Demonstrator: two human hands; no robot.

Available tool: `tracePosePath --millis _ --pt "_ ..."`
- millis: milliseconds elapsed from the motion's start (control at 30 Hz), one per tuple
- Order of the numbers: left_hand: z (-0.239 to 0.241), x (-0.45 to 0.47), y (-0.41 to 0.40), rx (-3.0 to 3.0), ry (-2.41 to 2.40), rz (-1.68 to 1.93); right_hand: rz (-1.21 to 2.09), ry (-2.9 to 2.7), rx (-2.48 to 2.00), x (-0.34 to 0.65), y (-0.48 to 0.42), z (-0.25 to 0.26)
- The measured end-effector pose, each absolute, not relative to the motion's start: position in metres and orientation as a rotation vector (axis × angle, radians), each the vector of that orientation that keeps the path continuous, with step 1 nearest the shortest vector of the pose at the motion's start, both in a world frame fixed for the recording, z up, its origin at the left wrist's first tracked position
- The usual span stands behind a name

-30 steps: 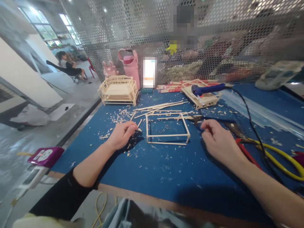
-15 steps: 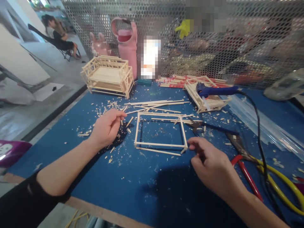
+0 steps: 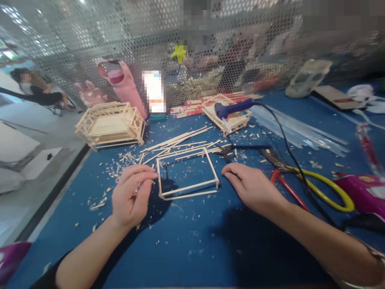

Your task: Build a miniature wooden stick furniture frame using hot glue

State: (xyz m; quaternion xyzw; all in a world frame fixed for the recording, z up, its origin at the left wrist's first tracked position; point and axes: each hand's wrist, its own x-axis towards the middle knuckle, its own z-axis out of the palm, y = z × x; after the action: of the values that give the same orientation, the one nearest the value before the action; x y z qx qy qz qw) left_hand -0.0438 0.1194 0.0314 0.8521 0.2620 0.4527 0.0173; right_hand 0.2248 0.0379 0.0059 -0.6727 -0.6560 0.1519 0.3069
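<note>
A rectangular frame of thin wooden sticks (image 3: 189, 188) lies on the blue table mat (image 3: 192, 237). My left hand (image 3: 132, 196) hovers just left of the frame, its fingertips pinched on a short wooden stick. My right hand (image 3: 252, 186) rests on the mat at the frame's right corner with its fingers curled under; what they hold, if anything, is hidden. Loose long sticks (image 3: 180, 140) lie just behind the frame.
A finished stick bench model (image 3: 111, 124) stands back left. A blue glue gun (image 3: 234, 108) rests on another stick model, its black cord running right. Cutters (image 3: 249, 148), red-and-yellow-handled pliers (image 3: 319, 188), clear glue sticks (image 3: 300, 130), a pink bottle (image 3: 123, 82) and a perforated screen (image 3: 90, 44) surround.
The view swung right and down. My right hand moved from the cutters to the frame's right corner. My left hand lifted off the mat, still pinching the short stick.
</note>
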Motion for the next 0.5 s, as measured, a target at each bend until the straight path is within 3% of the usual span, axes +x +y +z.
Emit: tracePosePath --millis 500 --pt "0.043 -0.024 0.151 2.458 1.162 1.689 0.437 -1.639 -1.710 0.221 0.035 0.014"
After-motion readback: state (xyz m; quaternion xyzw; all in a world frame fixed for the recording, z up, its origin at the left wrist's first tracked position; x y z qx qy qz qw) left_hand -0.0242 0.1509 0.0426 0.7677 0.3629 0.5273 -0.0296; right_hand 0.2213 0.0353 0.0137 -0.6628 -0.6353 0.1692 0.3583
